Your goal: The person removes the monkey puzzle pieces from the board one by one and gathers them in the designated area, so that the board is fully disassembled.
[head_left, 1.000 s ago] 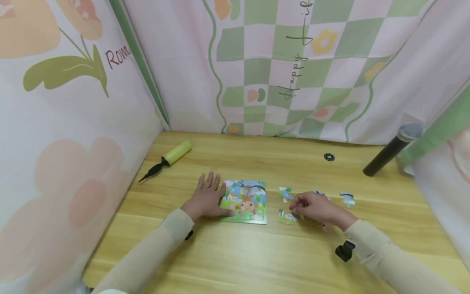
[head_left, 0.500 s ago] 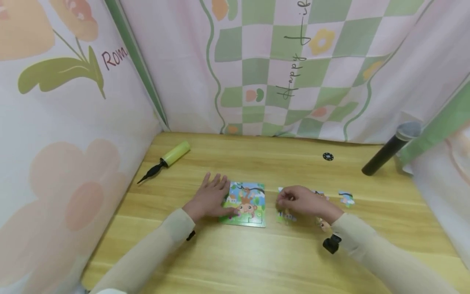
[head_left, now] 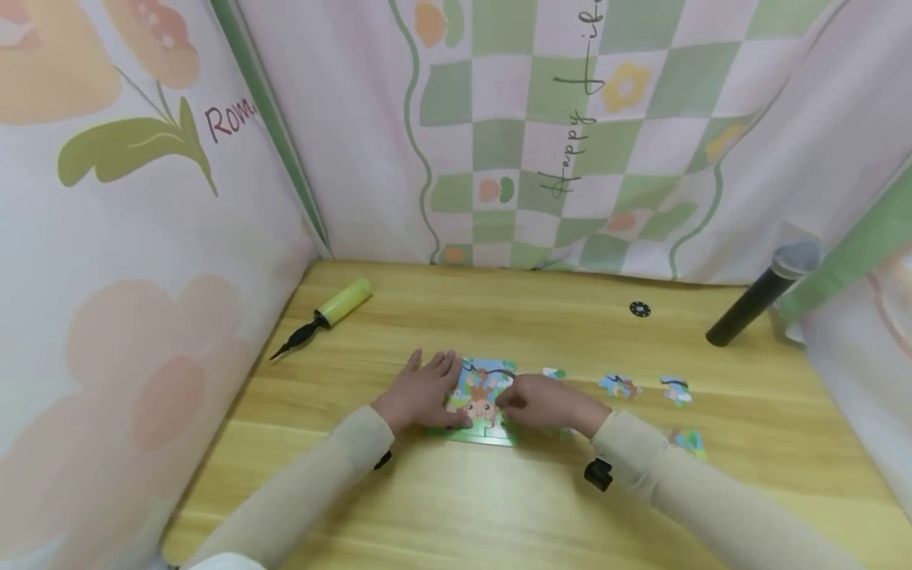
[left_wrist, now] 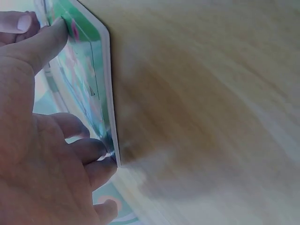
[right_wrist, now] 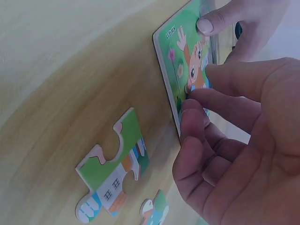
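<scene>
A square jigsaw puzzle (head_left: pixel 480 396) with a monkey picture lies on the table; green shows along its near edge. My left hand (head_left: pixel 422 396) rests on its left side with fingers stretched out, and the thumb (left_wrist: pixel 51 40) presses on the green part. At the right side is my right hand (head_left: pixel 545 402). Its curled index finger (right_wrist: pixel 220 101) and thumb (right_wrist: pixel 234 77) have their tips on the picture beside the monkey; I cannot tell whether they pinch a piece. Loose jigsaw pieces lie right of the puzzle, including a house piece (right_wrist: pixel 112 183) and a branch piece (head_left: pixel 675 389).
A yellow-green hand pump (head_left: pixel 324 317) with a black nozzle lies at the back left. A black round disc (head_left: pixel 640 309) and a dark cylinder (head_left: pixel 751 305) are at the back right. Patterned curtains (head_left: pixel 534 158) close in the wooden table (head_left: pixel 492 507).
My right hand has moved left from over the loose pieces to the puzzle's right side. My left hand has shifted slightly right and stays on the puzzle.
</scene>
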`<action>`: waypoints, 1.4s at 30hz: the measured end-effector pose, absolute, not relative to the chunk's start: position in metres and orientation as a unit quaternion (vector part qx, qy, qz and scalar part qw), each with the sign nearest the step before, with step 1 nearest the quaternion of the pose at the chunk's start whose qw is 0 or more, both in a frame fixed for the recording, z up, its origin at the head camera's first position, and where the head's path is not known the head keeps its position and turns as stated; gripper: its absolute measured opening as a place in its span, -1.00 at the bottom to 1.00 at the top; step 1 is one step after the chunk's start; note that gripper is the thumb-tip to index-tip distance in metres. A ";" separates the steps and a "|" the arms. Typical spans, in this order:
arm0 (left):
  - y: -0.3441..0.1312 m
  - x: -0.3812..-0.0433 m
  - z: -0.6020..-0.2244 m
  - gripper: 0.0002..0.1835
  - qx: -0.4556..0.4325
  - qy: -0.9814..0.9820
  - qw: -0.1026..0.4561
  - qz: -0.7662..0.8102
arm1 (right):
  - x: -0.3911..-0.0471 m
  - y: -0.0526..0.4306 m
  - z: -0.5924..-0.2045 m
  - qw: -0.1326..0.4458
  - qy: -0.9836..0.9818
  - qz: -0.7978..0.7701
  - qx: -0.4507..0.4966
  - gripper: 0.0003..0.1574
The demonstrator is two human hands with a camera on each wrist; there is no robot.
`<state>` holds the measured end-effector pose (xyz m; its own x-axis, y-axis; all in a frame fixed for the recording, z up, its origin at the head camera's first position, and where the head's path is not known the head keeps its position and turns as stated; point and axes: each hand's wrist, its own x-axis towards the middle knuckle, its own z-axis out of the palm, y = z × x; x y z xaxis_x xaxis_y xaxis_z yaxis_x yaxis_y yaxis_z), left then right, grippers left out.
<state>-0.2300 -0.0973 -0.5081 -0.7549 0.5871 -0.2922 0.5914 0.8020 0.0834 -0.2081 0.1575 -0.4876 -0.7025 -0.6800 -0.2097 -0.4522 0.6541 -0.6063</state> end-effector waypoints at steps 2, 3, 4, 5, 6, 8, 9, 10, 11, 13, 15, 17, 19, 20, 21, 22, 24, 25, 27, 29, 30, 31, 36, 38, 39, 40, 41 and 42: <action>-0.097 -0.229 -0.511 0.18 0.311 0.937 0.157 -0.008 | -0.206 0.157 -0.489 0.213 0.883 -0.266 -0.322 -0.69; -0.098 -0.229 -0.513 0.19 0.309 0.938 0.159 -0.008 | -0.205 0.156 -0.489 0.210 0.883 -0.266 -0.326 -0.70; -0.098 -0.228 -0.514 0.19 0.307 0.938 0.160 -0.009 | -0.204 0.156 -0.490 0.208 0.882 -0.266 -0.329 -0.71; -0.098 -0.228 -0.515 0.20 0.305 0.939 0.160 -0.011 | -0.203 0.156 -0.490 0.205 0.880 -0.268 -0.333 -0.71; -0.098 -0.227 -0.515 0.20 0.303 0.939 0.161 -0.013 | -0.203 0.155 -0.490 0.203 0.881 -0.268 -0.333 -0.71; -0.099 -0.227 -0.515 0.21 0.301 0.940 0.161 -0.016 | -0.203 0.155 -0.490 0.200 0.880 -0.268 -0.337 -0.71; -0.099 -0.227 -0.515 0.22 0.301 0.940 0.161 -0.016 | -0.203 0.155 -0.490 0.198 0.881 -0.268 -0.337 -0.71; -0.098 -0.227 -0.514 0.22 0.300 0.940 0.161 -0.017 | -0.203 0.155 -0.491 0.196 0.880 -0.269 -0.339 -0.72; -0.098 -0.227 -0.514 0.22 0.300 0.940 0.162 -0.017 | -0.203 0.155 -0.491 0.195 0.880 -0.270 -0.339 -0.73; -0.097 -0.227 -0.512 0.22 0.299 0.940 0.163 -0.016 | -0.204 0.154 -0.491 0.196 0.879 -0.273 -0.338 -0.75; -0.096 -0.228 -0.512 0.22 0.296 0.941 0.164 -0.016 | -0.204 0.154 -0.491 0.197 0.879 -0.276 -0.336 -0.75; -0.095 -0.230 -0.511 0.22 0.295 0.941 0.164 -0.018 | -0.204 0.153 -0.490 0.198 0.878 -0.281 -0.332 -0.76; -0.094 -0.231 -0.512 0.23 0.293 0.942 0.162 -0.021 | -0.204 0.154 -0.488 0.195 0.880 -0.282 -0.328 -0.75; -0.094 -0.232 -0.512 0.23 0.292 0.942 0.162 -0.022 | -0.204 0.154 -0.487 0.193 0.881 -0.283 -0.326 -0.74; -0.094 -0.232 -0.512 0.23 0.292 0.943 0.161 -0.023 | -0.204 0.154 -0.487 0.190 0.883 -0.283 -0.324 -0.74; -0.093 -0.232 -0.512 0.23 0.292 0.943 0.161 -0.023 | -0.204 0.154 -0.486 0.190 0.883 -0.284 -0.322 -0.73; -0.093 -0.233 -0.511 0.24 0.292 0.943 0.161 -0.022 | -0.203 0.155 -0.485 0.189 0.885 -0.285 -0.317 -0.73; -0.093 -0.233 -0.511 0.24 0.292 0.942 0.162 -0.021 | -0.203 0.155 -0.485 0.188 0.886 -0.286 -0.314 -0.72; -0.093 -0.232 -0.510 0.25 0.291 0.942 0.165 -0.018 | -0.202 0.156 -0.484 0.187 0.887 -0.291 -0.305 -0.72; -0.093 -0.232 -0.510 0.25 0.290 0.942 0.168 -0.014 | -0.202 0.156 -0.485 0.185 0.889 -0.298 -0.295 -0.72; -0.094 -0.232 -0.510 0.26 0.289 0.942 0.168 -0.012 | -0.202 0.157 -0.485 0.184 0.889 -0.303 -0.291 -0.72; -0.094 -0.232 -0.510 0.26 0.289 0.942 0.168 -0.011 | -0.202 0.157 -0.485 0.184 0.889 -0.306 -0.287 -0.72; -0.094 -0.232 -0.511 0.26 0.289 0.943 0.163 -0.011 | -0.202 0.158 -0.486 0.185 0.883 -0.323 -0.286 -0.73; -0.094 -0.232 -0.510 0.25 0.288 0.943 0.164 -0.010 | -0.202 0.159 -0.487 0.186 0.881 -0.329 -0.285 -0.73; -0.094 -0.232 -0.510 0.25 0.288 0.943 0.165 -0.009 | -0.202 0.160 -0.487 0.187 0.880 -0.332 -0.283 -0.74; -0.094 -0.231 -0.510 0.25 0.287 0.943 0.165 -0.008 | -0.202 0.160 -0.487 0.187 0.879 -0.336 -0.281 -0.75; -0.094 -0.231 -0.509 0.25 0.287 0.944 0.166 -0.008 | -0.202 0.161 -0.487 0.188 0.878 -0.340 -0.279 -0.76; -0.093 -0.231 -0.509 0.25 0.286 0.944 0.166 -0.008 | -0.202 0.161 -0.488 0.190 0.878 -0.343 -0.274 -0.76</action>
